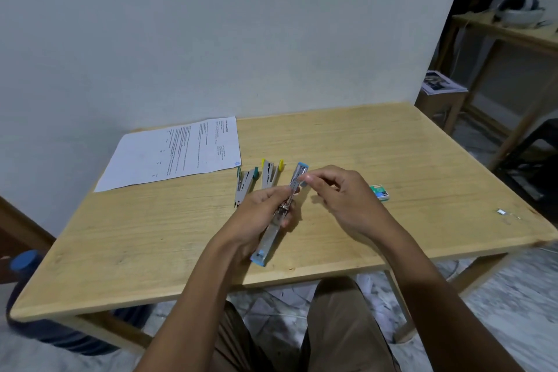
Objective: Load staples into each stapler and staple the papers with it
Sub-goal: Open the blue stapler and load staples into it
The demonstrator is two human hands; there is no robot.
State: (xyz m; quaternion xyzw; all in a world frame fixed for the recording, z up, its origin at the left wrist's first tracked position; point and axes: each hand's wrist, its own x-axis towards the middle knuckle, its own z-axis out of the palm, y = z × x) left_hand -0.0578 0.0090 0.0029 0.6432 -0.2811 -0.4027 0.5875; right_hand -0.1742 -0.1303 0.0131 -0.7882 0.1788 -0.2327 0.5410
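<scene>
My left hand (262,214) grips a light-blue stapler (273,235) swung fully open into a long strip above the table's middle. My right hand (338,193) has its thumb and forefinger pinched together at the stapler's upper half, near the open channel; whether staples sit between them is too small to tell. A teal stapler (245,184) and a yellow stapler (269,174) lie open on the table just beyond my left hand. The printed papers (175,154) lie at the far left. A green staple box (380,192) sits right of my right hand.
The wooden table (392,145) stands against a white wall. A few loose staple pieces (501,212) lie near its right edge. A blue water jug (25,263) stands on the floor at left; a wooden shelf (513,36) and stool (440,96) are at the right.
</scene>
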